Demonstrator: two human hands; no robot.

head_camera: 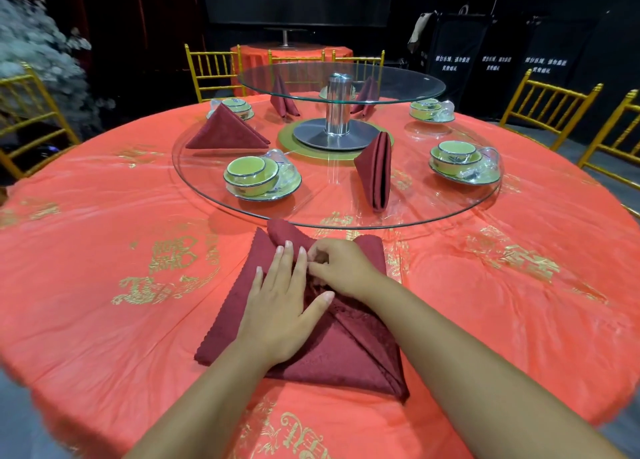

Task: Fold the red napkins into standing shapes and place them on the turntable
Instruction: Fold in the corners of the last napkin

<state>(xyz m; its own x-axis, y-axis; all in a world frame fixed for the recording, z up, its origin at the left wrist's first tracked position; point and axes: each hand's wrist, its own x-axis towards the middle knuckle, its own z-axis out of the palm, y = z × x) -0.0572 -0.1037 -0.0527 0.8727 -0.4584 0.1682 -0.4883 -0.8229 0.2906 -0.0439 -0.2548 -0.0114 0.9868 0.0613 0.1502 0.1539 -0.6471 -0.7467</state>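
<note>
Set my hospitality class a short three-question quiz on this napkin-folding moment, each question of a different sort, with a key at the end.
1. True or false: the unfinished napkin lies on the glass turntable.
2. Choose one. The left hand: A lifts a cup; B presses flat on the napkin; C hangs idle.
3. Fill the gap: the right hand ___ a fold of the napkin.
Key: 1 false, it lies on the tablecloth in front of the turntable; 2 B; 3 pinches.
</note>
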